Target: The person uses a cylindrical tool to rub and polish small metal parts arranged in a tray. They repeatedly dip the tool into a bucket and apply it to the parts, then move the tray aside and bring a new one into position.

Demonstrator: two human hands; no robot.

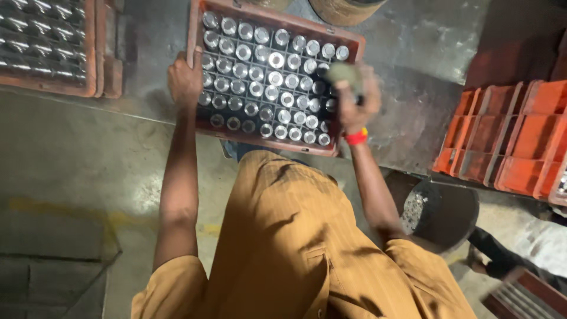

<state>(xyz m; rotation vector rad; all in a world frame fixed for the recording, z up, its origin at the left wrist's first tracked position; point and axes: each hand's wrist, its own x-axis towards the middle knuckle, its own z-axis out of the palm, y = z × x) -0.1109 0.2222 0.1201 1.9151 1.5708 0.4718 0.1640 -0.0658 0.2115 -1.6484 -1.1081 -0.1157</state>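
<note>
Red crate (198, 35) of metal cylinders (266, 77): left hand (184, 77) grips its edge; right hand (354, 97) closed on a greenish rag (344, 73).

Crates of shiny cylinders, with no labels, signs or screens in view.

A dark red crate (198, 35) with a grid of cells stood at the far middle, packed with round, silvery metal pieces (269, 82) (upright, tops catching the light). A second red-brown crate (88, 53) of like pieces lay at the far left. Bright orange crates (508, 142), rectangular and ribbed, were stacked at the right.
</note>
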